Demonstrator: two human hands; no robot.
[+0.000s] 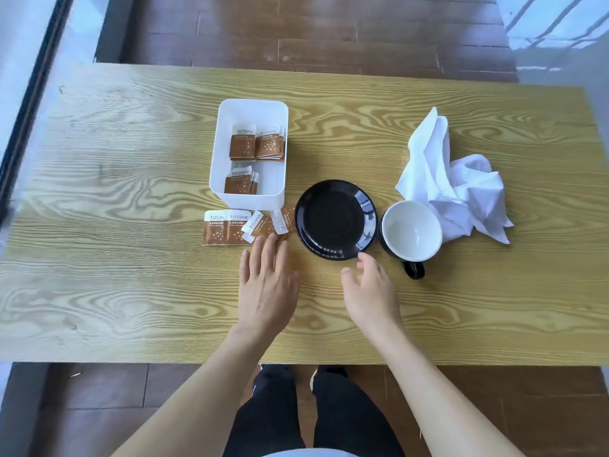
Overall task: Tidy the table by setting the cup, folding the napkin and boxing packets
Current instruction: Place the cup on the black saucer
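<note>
A white box (280, 196) in the middle of the wooden table (131, 291) holds several brown packets (243, 146). More loose packets (227, 227) lie just in front of it. My left hand (268, 280) is flat and open, its fingertips touching the nearest loose packet. To the right sits an empty black saucer (335, 220), and beside it a black cup with a white inside (412, 229), handle toward me. My right hand (370, 286) hovers open at the saucer's near rim, holding nothing. A crumpled white napkin (454, 183) lies behind and right of the cup.
Dark wooden floor surrounds the table. A window frame runs along the left edge. My legs in dark trousers stand at the table's near edge.
</note>
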